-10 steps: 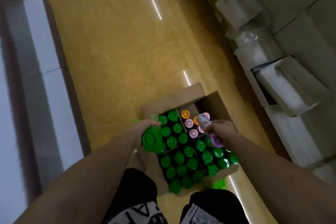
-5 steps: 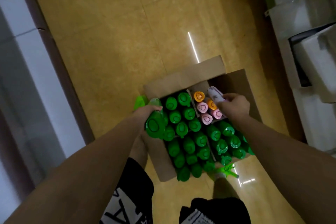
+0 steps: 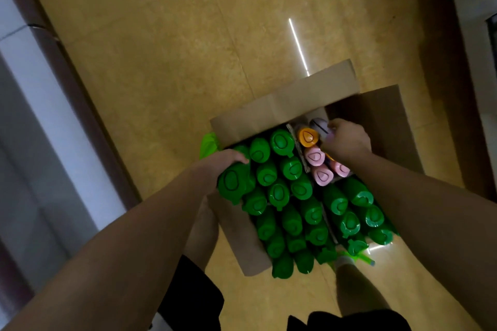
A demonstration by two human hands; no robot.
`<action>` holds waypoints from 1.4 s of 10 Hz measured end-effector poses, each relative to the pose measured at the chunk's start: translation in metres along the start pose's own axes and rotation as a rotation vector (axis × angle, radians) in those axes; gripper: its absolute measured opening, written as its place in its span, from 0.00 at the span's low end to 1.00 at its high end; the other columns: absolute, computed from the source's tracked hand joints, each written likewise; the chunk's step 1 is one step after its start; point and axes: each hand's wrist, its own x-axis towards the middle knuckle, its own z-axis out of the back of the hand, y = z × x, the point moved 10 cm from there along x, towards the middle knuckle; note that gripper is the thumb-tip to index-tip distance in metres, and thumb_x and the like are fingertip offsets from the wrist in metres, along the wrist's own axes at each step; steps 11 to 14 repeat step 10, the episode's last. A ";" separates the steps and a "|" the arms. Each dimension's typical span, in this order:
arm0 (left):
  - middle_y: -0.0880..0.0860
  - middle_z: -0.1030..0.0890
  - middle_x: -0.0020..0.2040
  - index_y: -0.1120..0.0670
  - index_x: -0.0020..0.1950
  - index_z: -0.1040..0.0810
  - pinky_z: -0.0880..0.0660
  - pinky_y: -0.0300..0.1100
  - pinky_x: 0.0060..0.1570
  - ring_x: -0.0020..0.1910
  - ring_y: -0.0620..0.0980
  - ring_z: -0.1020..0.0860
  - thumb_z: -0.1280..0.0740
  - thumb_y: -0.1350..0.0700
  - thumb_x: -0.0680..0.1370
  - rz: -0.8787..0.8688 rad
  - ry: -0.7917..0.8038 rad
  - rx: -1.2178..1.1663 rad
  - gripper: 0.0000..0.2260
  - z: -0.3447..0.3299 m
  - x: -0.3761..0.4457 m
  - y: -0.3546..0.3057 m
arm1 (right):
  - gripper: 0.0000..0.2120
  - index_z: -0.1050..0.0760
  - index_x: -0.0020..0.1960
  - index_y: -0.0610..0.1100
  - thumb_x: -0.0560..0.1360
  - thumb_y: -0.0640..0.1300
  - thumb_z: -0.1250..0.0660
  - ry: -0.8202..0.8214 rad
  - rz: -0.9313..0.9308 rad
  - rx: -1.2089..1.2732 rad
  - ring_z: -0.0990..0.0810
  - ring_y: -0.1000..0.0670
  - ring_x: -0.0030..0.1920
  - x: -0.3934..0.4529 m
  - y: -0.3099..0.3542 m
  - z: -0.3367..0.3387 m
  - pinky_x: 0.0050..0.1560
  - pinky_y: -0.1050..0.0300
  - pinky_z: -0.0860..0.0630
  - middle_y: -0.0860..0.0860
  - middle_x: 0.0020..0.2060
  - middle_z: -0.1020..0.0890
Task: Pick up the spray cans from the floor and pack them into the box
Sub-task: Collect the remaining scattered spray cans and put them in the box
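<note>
Both hands have shifted slightly over the box (image 3: 279, 113) on the floor (image 3: 161, 62): left hand (image 3: 219, 164) grips a green can (image 3: 232, 183) at the near-left corner. Farther back, right hand (image 3: 347, 140) curls around a pale can (image 3: 320, 125) beside orange and pink caps.

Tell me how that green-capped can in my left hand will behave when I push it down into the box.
The green-capped can looks rigid, so it should slide rather than flex. The box is tightly packed, so the can may jam against its neighbours. Its smooth rounded cap could slip under your left hand.
</note>
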 end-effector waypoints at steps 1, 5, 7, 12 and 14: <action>0.64 0.17 0.55 0.61 0.60 0.21 0.21 0.59 0.57 0.53 0.63 0.17 0.27 0.51 0.71 -0.002 -0.033 0.021 0.21 -0.001 0.025 -0.004 | 0.19 0.25 0.63 0.42 0.73 0.44 0.31 -0.029 0.040 -0.062 0.22 0.37 0.55 0.025 0.000 -0.010 0.53 0.49 0.23 0.39 0.56 0.22; 0.61 0.17 0.53 0.60 0.57 0.21 0.20 0.59 0.53 0.51 0.62 0.17 0.30 0.54 0.75 -0.112 -0.253 -0.025 0.14 0.008 0.101 -0.018 | 0.22 0.25 0.63 0.44 0.70 0.42 0.30 0.045 0.146 -0.177 0.25 0.40 0.52 0.075 -0.010 -0.060 0.46 0.52 0.25 0.41 0.53 0.25; 0.54 0.25 0.49 0.62 0.70 0.27 0.25 0.42 0.43 0.40 0.50 0.26 0.39 0.51 0.83 -0.199 -0.221 0.078 0.20 -0.001 0.082 -0.022 | 0.31 0.33 0.71 0.44 0.70 0.40 0.29 -0.014 0.118 -0.142 0.30 0.35 0.62 0.047 -0.009 -0.050 0.56 0.48 0.30 0.38 0.65 0.31; 0.55 0.23 0.61 0.57 0.70 0.27 0.29 0.45 0.56 0.59 0.58 0.24 0.39 0.47 0.82 -0.461 -0.362 0.448 0.21 -0.006 -0.048 -0.069 | 0.32 0.33 0.71 0.48 0.69 0.44 0.30 -0.058 0.121 -0.091 0.33 0.36 0.67 -0.066 0.043 -0.005 0.62 0.43 0.28 0.42 0.68 0.31; 0.55 0.23 0.61 0.57 0.70 0.27 0.29 0.45 0.56 0.59 0.58 0.24 0.39 0.47 0.82 -0.461 -0.362 0.448 0.21 -0.006 -0.048 -0.069 | 0.32 0.33 0.71 0.48 0.69 0.44 0.30 -0.058 0.121 -0.091 0.33 0.36 0.67 -0.066 0.043 -0.005 0.62 0.43 0.28 0.42 0.68 0.31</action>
